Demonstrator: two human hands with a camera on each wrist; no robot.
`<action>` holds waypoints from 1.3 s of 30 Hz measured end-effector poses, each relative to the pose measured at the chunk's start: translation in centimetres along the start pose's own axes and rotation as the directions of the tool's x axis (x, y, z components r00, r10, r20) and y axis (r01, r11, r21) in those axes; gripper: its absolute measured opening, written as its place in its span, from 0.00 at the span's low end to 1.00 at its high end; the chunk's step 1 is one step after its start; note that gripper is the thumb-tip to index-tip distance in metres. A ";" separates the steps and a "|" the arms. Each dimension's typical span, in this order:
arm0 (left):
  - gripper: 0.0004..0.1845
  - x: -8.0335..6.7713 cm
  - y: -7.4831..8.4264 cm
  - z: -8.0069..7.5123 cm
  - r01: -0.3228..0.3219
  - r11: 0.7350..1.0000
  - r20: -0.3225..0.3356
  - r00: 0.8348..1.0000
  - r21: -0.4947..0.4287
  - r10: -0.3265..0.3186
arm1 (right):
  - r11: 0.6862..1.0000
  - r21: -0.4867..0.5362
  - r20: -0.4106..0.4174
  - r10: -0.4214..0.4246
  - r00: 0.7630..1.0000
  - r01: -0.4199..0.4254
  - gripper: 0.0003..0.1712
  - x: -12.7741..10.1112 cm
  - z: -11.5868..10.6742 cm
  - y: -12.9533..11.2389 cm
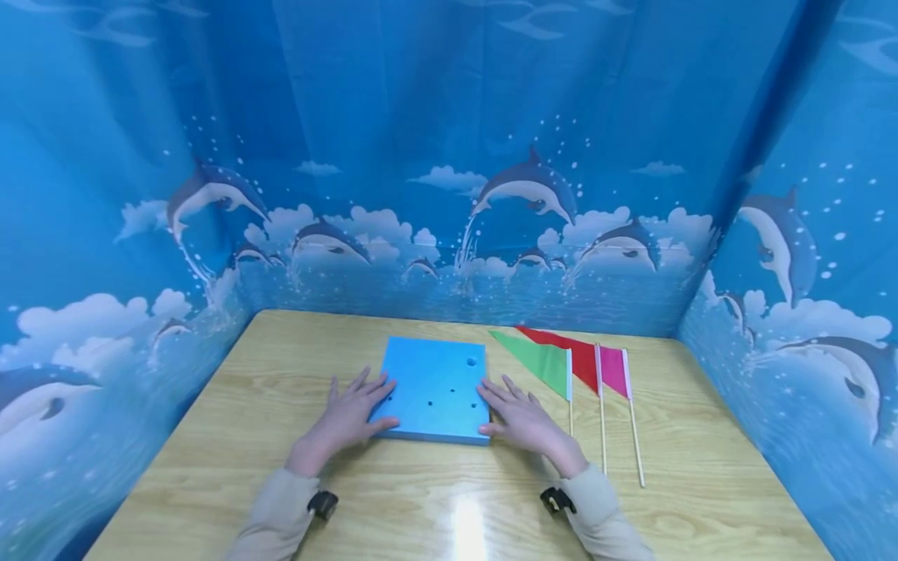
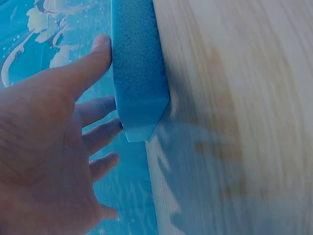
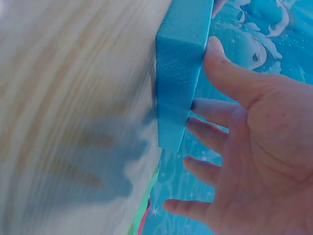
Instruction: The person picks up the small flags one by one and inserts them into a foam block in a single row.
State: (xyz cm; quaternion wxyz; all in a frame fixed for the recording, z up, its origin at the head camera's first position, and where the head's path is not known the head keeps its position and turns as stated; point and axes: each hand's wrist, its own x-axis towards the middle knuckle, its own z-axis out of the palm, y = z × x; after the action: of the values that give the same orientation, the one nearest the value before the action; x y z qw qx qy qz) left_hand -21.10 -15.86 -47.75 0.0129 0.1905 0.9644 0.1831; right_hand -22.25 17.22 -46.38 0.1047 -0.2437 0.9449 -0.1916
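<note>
A blue foam block, flat and square with several small holes in its top, lies on the wooden table. My left hand rests spread at its left edge, thumb and fingertips on the top. On the opposite edge my right hand does the same, fingers straight and apart. The left wrist view has the left palm beside the block's thick side. From the right wrist the right palm appears, its thumb and two fingers at the block's upper edge. Neither hand is curled round anything.
Right of the block lie three pennant flags on thin sticks: a green flag, a red flag and a pink flag. The wooden table ends at a blue dolphin-print curtain at the back and sides.
</note>
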 end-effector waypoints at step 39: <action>0.39 -0.3 4.7 1.6 -0.058 0.998 0.043 0.997 -0.027 0.060 | 0.998 0.066 0.023 -0.014 1.000 0.012 0.46 -4.2 -1.5 4.0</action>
State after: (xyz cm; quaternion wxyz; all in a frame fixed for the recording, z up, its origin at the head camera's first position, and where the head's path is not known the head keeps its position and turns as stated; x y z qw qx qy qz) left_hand -19.00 -11.42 -47.55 0.0312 0.2227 0.9554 0.1914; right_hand -20.75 23.01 -46.18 0.1227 -0.2484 0.9352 -0.2204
